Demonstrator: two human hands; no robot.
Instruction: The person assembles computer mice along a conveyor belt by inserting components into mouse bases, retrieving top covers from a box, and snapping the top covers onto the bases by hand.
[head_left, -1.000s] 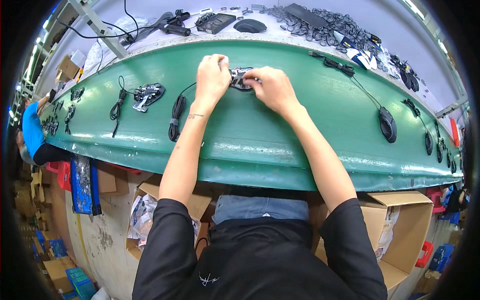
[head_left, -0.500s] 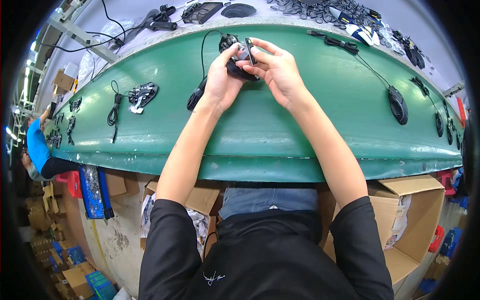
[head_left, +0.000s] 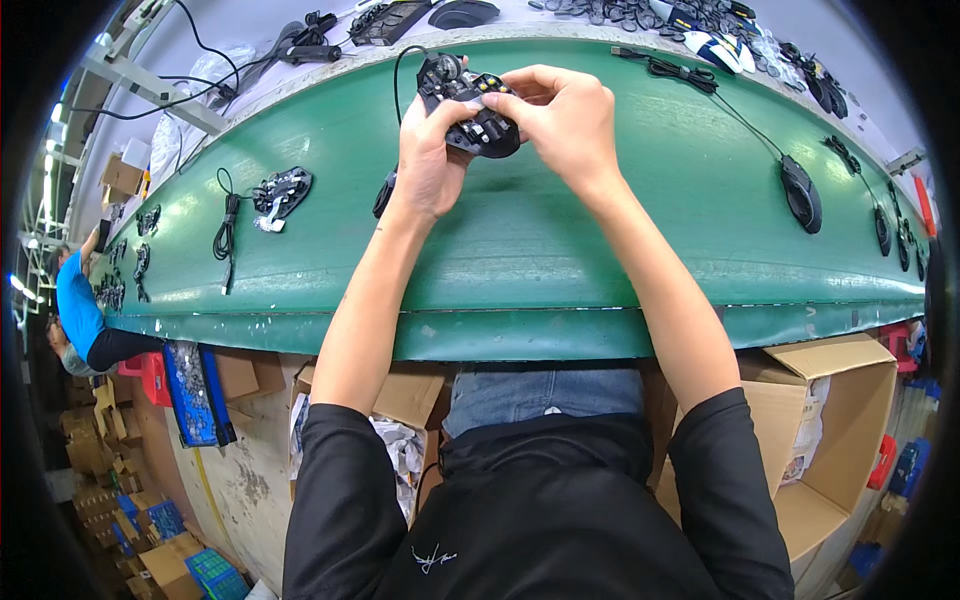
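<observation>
An opened black computer mouse [head_left: 492, 138], its inner parts bared, is held above the green belt near its far side. My left hand [head_left: 430, 165] grips it from the left, thumb across the top. My right hand [head_left: 575, 125] is closed at its right side, thumb and fingers pinching a small circuit board [head_left: 487, 84] with yellowish spots that lies at the mouse's upper right. Some of the right fingers are hidden behind the board. The mouse's black cable [head_left: 397, 75] loops up at the left, and a dark bundle [head_left: 384, 196] shows beside my left wrist.
On the green belt [head_left: 560, 260], another opened mouse [head_left: 285, 192] and a coiled cable [head_left: 226, 235] lie left; a closed mouse [head_left: 800, 193] lies right. Many small dark parts [head_left: 600, 12] cover the far ledge. Cardboard boxes [head_left: 835, 450] stand below. Another person [head_left: 80, 305] works far left.
The small board, upright in my right fingers before, now lies tilted down against the mouse. The mouse has turned so its inside shows, and my right hand has rolled over it.
</observation>
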